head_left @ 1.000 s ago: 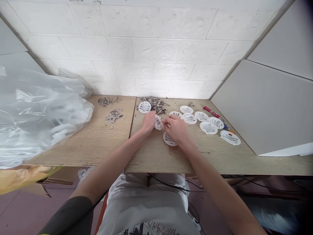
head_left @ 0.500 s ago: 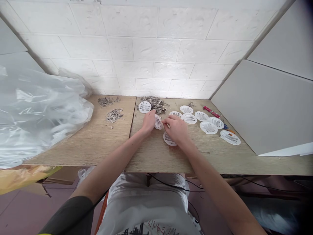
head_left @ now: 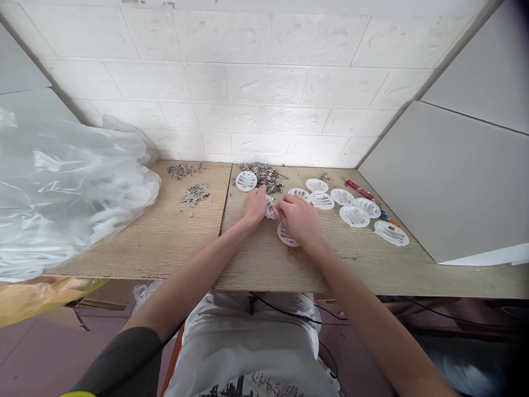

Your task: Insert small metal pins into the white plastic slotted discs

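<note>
My left hand [head_left: 255, 206] is closed around a white slotted plastic disc [head_left: 270, 208], tilted up off the table. Against the disc's right side, my right hand [head_left: 298, 218] has its fingers pinched together; whatever they hold is too small to make out. Partly under the right hand lies another white slotted disc [head_left: 286, 235]. Just beyond the hands is a heap of small metal pieces [head_left: 268, 177], with a further white disc [head_left: 246, 181] at its left edge.
Several white slotted discs [head_left: 354, 216] lie to the right, near a red tool [head_left: 359, 189] and an orange-and-blue handled tool [head_left: 388, 218]. Small metal parts [head_left: 195, 194] are piled at left. A big clear plastic bag [head_left: 74, 193] covers the left end; a grey panel [head_left: 454, 187] stands right.
Both hands stay together at the disc. My left hand has turned slightly, and the disc it holds shows a little less. The whole view has shifted very slightly.
</note>
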`<control>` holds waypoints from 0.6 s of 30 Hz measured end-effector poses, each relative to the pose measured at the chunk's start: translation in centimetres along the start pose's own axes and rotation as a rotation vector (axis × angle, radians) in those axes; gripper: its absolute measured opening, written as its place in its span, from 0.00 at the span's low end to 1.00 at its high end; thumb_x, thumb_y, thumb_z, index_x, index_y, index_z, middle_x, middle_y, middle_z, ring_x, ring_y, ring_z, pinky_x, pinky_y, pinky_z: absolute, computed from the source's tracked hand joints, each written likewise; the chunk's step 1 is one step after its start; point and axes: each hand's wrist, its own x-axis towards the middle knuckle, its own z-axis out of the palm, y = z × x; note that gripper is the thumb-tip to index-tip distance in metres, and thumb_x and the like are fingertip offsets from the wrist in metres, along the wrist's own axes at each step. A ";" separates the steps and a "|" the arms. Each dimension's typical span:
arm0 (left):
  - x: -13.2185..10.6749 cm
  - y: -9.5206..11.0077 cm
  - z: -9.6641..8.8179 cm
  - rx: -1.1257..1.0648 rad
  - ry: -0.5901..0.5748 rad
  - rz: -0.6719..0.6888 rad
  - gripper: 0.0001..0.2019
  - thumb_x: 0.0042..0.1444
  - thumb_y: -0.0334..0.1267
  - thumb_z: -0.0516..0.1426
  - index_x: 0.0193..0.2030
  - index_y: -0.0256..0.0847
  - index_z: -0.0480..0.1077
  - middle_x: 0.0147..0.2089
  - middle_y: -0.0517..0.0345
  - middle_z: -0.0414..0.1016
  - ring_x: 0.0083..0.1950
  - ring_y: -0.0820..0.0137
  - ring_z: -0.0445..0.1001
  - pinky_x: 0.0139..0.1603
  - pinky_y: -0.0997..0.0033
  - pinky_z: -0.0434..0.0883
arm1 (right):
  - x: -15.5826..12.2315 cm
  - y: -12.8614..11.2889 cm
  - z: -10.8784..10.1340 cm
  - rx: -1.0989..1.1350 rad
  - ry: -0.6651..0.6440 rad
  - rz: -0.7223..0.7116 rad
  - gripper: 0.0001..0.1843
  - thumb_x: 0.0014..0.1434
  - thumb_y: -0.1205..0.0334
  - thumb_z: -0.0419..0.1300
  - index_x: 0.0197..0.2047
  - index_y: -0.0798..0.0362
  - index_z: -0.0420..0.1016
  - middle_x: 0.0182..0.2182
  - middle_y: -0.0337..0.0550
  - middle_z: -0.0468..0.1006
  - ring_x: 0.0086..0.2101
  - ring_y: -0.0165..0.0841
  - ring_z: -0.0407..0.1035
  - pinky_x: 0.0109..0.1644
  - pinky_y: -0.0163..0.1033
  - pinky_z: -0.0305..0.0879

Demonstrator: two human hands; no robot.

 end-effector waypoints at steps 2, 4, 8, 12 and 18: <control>-0.1 0.2 0.1 0.025 0.025 0.008 0.17 0.59 0.34 0.52 0.20 0.41 0.53 0.22 0.62 0.58 0.27 0.73 0.55 0.30 0.71 0.52 | 0.1 -0.1 -0.2 -0.022 -0.018 -0.017 0.14 0.64 0.68 0.51 0.33 0.54 0.76 0.37 0.48 0.75 0.38 0.35 0.64 0.29 0.39 0.45; -0.2 0.4 0.1 0.062 0.037 0.005 0.18 0.58 0.31 0.53 0.19 0.40 0.52 0.23 0.62 0.58 0.28 0.73 0.54 0.31 0.71 0.51 | 0.2 0.0 -0.3 -0.029 -0.028 -0.026 0.14 0.64 0.69 0.51 0.32 0.55 0.76 0.36 0.48 0.75 0.38 0.35 0.64 0.28 0.39 0.45; -0.3 0.5 0.3 0.067 0.018 -0.010 0.19 0.57 0.28 0.53 0.17 0.40 0.54 0.23 0.61 0.58 0.28 0.72 0.53 0.31 0.69 0.49 | 0.2 0.1 -0.2 -0.007 -0.043 -0.058 0.13 0.64 0.70 0.51 0.32 0.55 0.76 0.36 0.48 0.74 0.37 0.34 0.64 0.29 0.39 0.44; -0.4 0.5 0.4 0.025 -0.032 -0.010 0.18 0.57 0.29 0.54 0.17 0.39 0.55 0.23 0.61 0.58 0.28 0.72 0.53 0.31 0.69 0.48 | 0.2 0.2 0.2 0.019 -0.043 -0.051 0.12 0.63 0.69 0.52 0.34 0.55 0.77 0.36 0.48 0.75 0.37 0.34 0.64 0.29 0.39 0.44; 0.0 0.5 0.1 -0.019 -0.056 -0.008 0.18 0.57 0.27 0.52 0.18 0.40 0.53 0.23 0.62 0.55 0.26 0.72 0.53 0.30 0.70 0.49 | 0.1 0.2 0.2 0.109 -0.004 0.042 0.12 0.62 0.68 0.53 0.37 0.53 0.78 0.36 0.46 0.76 0.36 0.34 0.66 0.30 0.37 0.46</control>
